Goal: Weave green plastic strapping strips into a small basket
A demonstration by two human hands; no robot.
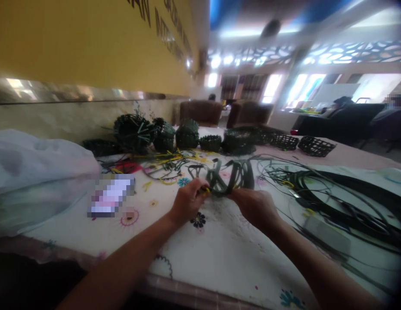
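Between my two hands is a small, open weave of dark green flat strips [234, 176], bent into loops, like a partly woven basket. My left hand [190, 199] is closed at its left end, thumb and fingers pinched together. A small yellow bit [205, 190] shows at those fingertips; what it belongs to is unclear. From the other side my right hand [256, 206] grips the weave's lower right edge, its fingertips partly hidden behind the strips. The piece is just above the flowered white tablecloth [219, 245].
Several dark green woven baskets [187, 134] line the table's back. Loose green and yellow strips [168, 160] lie before them. A large coil of green strip [316, 176] spreads at right. To the left are a blurred-out phone-like object [112, 196] and a white plastic bag [35, 181].
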